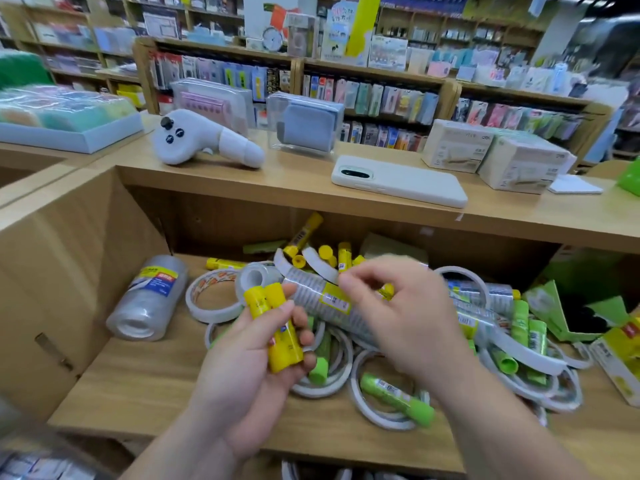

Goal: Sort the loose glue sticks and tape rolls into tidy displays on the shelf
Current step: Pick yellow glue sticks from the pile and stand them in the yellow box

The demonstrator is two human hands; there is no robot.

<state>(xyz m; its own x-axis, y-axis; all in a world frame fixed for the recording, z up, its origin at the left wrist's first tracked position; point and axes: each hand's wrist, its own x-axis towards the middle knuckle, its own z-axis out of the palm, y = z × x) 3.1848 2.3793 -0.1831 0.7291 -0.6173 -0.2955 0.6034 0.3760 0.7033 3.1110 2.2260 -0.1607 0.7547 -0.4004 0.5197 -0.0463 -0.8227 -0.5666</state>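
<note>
Step in hand: gathering yellow glue sticks out of the mixed pile.

Left hand (242, 368) grasps two yellow sticks (277, 327) side by side, caps up, fingers wrapped round the barrels. Right hand (398, 317), at 3 o'clock of the left, has thumb and forefinger closed on a small yellow piece, blurred. We read it as a third stick (387, 292). Both hands hover over the shelf (156, 375).

The pile spreads from 12 to 4 o'clock of the hands. There are loose yellow sticks (344, 256) at 12 and a green stick (394, 394) at 5. Tape rings (214, 315) lie tangled under and between them, and a foil tape sleeve (311, 296) lies directly behind the hands. A wrapped tape stack (149, 303) lies on its side at 9 o'clock, apart from the pile.

Judgement on doing this well:
- We would lay the third stick parallel against the two, caps the same way, so the bundle sets down as one row.
- Three is probably near the left hand's limit, so we would set them down beside the stack before picking more.
- Lift each stick clear of the rings, since a snagged ring would drag the pile.
- Keep the greens for a separate row.
</note>
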